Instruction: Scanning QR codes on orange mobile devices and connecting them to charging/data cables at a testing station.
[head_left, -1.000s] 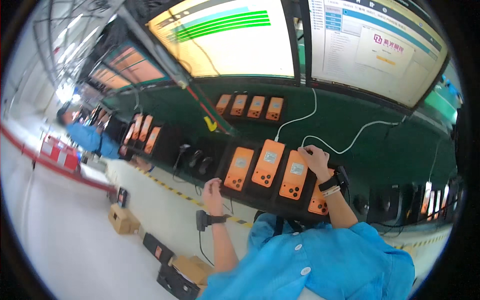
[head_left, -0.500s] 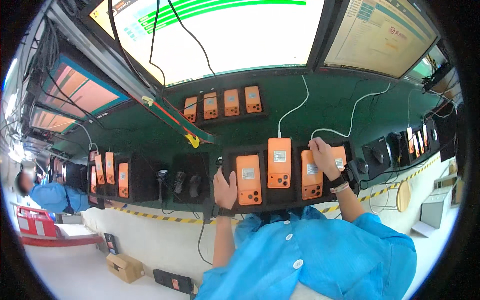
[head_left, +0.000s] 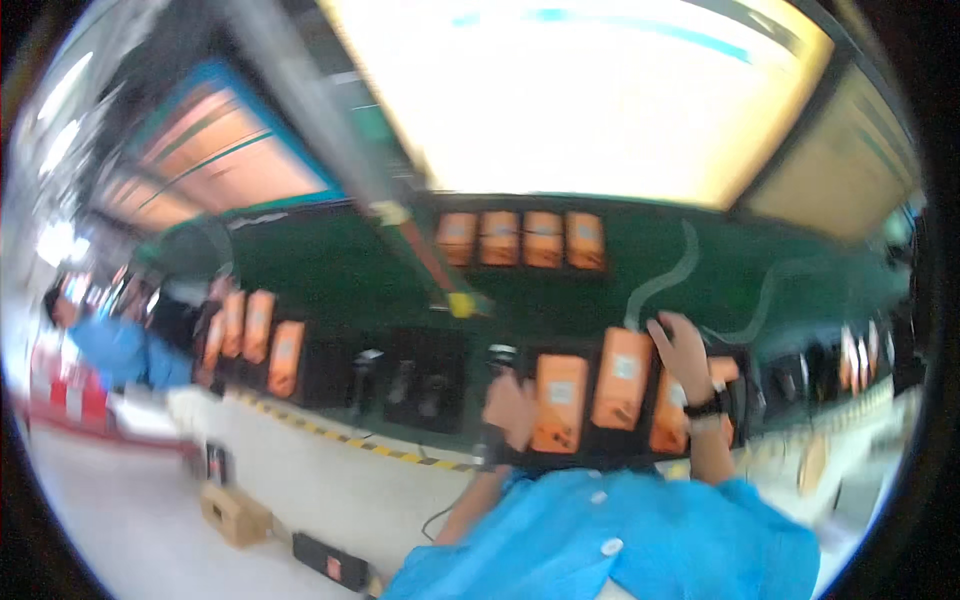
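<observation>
While frame blurs, left hand (head_left: 512, 408) rests flat on orange device (head_left: 560, 402) in black cradle, fingers loose, no clamp; right hand (head_left: 683, 347) touches top of neighbouring orange device (head_left: 622, 378) near white cable (head_left: 664, 280), grip unclear; best steady device, press straight, keep cable slack, judging from this

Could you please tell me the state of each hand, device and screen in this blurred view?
left hand: raised, at the left edge of an orange device.
right hand: resting on the top of another orange device; grip unclear.
middle orange device: upright in the row, white cable leading to its top.
big screen: lit.
</observation>
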